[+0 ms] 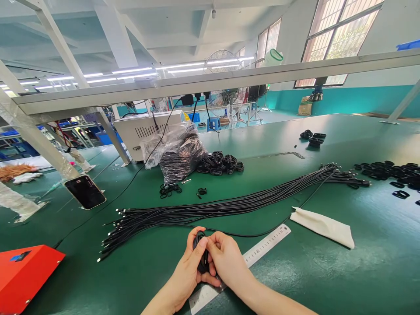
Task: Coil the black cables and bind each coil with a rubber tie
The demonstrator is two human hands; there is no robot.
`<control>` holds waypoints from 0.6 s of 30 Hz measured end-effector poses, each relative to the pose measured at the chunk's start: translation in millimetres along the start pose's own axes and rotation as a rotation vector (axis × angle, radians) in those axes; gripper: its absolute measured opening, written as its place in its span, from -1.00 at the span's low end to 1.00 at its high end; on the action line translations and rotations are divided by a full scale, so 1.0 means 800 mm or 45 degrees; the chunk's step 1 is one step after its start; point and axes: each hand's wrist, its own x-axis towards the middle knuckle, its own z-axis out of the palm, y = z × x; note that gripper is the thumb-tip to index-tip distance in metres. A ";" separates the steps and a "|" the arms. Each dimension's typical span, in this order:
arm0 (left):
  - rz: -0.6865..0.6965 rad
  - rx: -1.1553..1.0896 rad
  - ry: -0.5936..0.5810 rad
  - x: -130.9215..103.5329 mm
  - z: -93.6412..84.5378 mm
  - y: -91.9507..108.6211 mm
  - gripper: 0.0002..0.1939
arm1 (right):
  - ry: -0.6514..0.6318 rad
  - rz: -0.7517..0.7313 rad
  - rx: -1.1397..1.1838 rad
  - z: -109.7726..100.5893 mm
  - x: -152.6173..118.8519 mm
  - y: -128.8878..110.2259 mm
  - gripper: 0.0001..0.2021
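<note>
A small coil of black cable [201,254] is held between my two hands, above a steel ruler [267,245] that lies slanted on the green table. My left hand [187,267] grips the coil's left side, its thumb laid across it. Fingers of my right hand [228,258] pinch the coil from the right, partly hiding it. Just beyond stretches a long bundle of straight black cables [213,208] with metal plugs at both ends. One loose cable bows out from the bundle and runs close behind my hands.
Coiled cables [219,162] lie beside a plastic bag of cables [183,153]. Many black loops [387,170] are scattered at the right, near a folded white cloth [323,226]. A red machine [28,275] stands front left. A phone [85,192] leans on a frame post.
</note>
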 end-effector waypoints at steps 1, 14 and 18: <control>0.008 -0.001 0.008 0.000 0.001 0.000 -0.34 | -0.002 0.003 -0.007 0.001 -0.002 0.001 -0.77; -0.011 0.698 -0.214 -0.005 -0.026 0.026 -0.16 | -0.272 -0.254 -0.460 -0.040 0.003 -0.030 -0.64; -0.100 0.726 -0.472 -0.005 -0.035 0.025 -0.16 | -0.765 -0.046 -0.541 -0.065 0.003 -0.057 -0.71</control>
